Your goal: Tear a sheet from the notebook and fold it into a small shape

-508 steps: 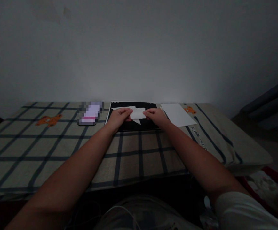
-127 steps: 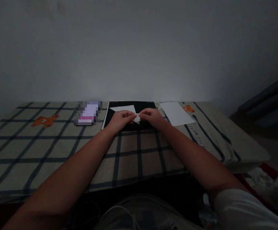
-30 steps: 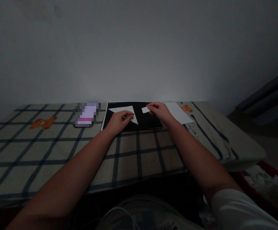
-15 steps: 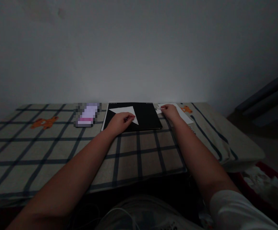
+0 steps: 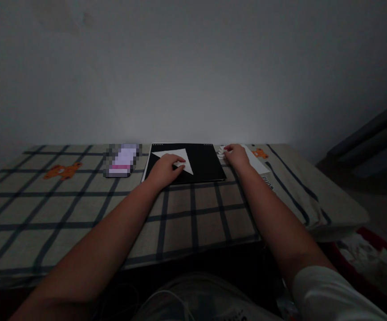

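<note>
A folded piece of white paper point(image 5: 187, 161) with pointed corners lies on a black notebook point(image 5: 208, 162). My left hand point(image 5: 164, 169) rests over the paper's near left part, thumb and index finger apart and nothing between them. It hides some of the paper. To the right of the notebook, my right hand point(image 5: 237, 156) is low over small white paper scraps point(image 5: 220, 153), its thumb and fingertips slightly parted. Beneath and beside that hand lies a flat white sheet point(image 5: 257, 165), partly covered by it.
Left of the notebook is a phone point(image 5: 121, 161), its screen blurred out. A checked tablecloth point(image 5: 180, 214) with orange bear prints covers the table, which meets a plain wall point(image 5: 193, 76). Low on the right, a red bin point(image 5: 370, 249) holds crumpled white paper.
My left thumb and index finger have spread from a pinch over the folded paper. The right fingers have loosened, leaving a small white strip among the scraps.
</note>
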Motion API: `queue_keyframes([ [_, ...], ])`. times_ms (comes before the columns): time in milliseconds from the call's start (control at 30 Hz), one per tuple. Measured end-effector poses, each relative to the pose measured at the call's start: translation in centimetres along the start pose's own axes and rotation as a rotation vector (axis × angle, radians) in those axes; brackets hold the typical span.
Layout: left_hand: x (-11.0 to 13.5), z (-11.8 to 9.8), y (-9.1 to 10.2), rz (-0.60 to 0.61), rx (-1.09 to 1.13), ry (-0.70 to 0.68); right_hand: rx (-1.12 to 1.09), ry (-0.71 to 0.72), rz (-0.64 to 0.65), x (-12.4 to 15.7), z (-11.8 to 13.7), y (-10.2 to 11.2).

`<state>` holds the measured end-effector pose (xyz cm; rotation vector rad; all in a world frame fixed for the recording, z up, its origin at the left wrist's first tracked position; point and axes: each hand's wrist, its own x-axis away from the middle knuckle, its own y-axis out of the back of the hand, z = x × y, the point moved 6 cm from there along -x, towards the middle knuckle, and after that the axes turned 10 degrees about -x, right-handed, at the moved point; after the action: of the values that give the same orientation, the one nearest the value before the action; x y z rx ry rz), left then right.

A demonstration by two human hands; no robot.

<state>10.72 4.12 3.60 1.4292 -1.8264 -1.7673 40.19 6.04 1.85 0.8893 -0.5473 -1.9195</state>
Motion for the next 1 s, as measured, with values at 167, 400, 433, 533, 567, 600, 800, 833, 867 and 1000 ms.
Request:
queue_keyframes([
  [167, 0.1, 0.7, -0.8, 0.063, -0.099, 0.016, -0.168, 0.286, -0.009, 1.0, 3.9, 0.4],
  [400, 0.2, 1.1, -2.2, 0.177, -0.141, -0.019, -0.247, 0.677, 0.41, 5.3, 9.4, -3.5],
  [433, 0.2, 1.0, -2.2, 0.18, -0.132, -0.036, -0.236, 0.7, 0.474, 5.9, 9.7, -4.1],
  [533, 0.2, 0.9, -2.4, 0.192, -0.108, -0.068, -0.143, 0.703, 0.59, 7.1, 10.0, -5.4],
  [567, 0.2, 0.9, -2.5, 0.196, -0.106, -0.065, -0.102, 0.693, 0.617, 7.3, 9.9, -5.6],
  [600, 0.2, 1.0, -2.5, 0.198, -0.105, -0.056, -0.064, 0.681, 0.643, 7.4, 9.9, -5.8],
  [800, 0.2, 0.9, -2.1, 0.179, -0.073, -0.038, -0.021, 0.68, 0.676, 7.9, 10.2, -5.5],
  [833, 0.2, 0.8, -2.0, 0.176, -0.062, -0.056, -0.04, 0.699, 0.669, 8.0, 10.4, -5.5],
  [867, 0.2, 0.6, -1.9, 0.173, -0.052, -0.076, -0.063, 0.72, 0.662, 8.1, 10.6, -5.4],
  [1000, 0.1, 0.1, -1.6, 0.17, -0.022, -0.134, -0.17, 0.793, 0.645, 8.7, 11.5, -5.2],
])
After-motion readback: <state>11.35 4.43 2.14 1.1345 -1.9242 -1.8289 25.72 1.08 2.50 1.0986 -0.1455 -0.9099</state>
